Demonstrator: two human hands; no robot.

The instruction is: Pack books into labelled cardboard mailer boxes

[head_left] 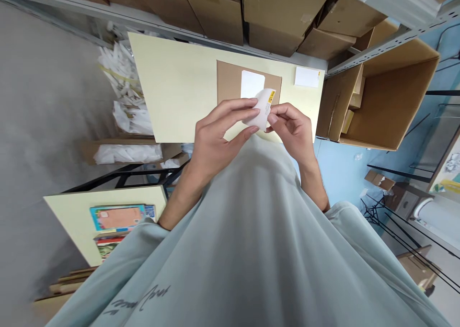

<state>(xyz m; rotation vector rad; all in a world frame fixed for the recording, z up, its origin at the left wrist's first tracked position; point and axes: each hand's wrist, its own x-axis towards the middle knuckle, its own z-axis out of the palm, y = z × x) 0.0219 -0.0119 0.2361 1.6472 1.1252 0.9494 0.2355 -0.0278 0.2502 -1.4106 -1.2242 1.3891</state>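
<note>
Between my two hands is a small white card (261, 109) with a yellow patch and fine print, bent into a curve. My left hand (226, 126) grips its left side, fingertips on top and thumb at the lower edge. With thumb and index finger, my right hand (290, 125) pinches the card's right edge. Beyond the hands a brown cardboard piece (229, 80) lies on the pale yellow tabletop (176, 83). A white sheet (250, 84) rests on the cardboard, partly covered by the card and fingers. Farther right lies a white stack of cards (307, 76) with a small yellow mark.
Cardboard boxes (283, 11) fill a metal shelf along the table's far side. At the right stands a large open carton (393, 97) with small boxes inside. White plastic-wrapped bundles (122, 73) sit left of the table. A lower board (72, 212) holds colourful printed packages (118, 217).
</note>
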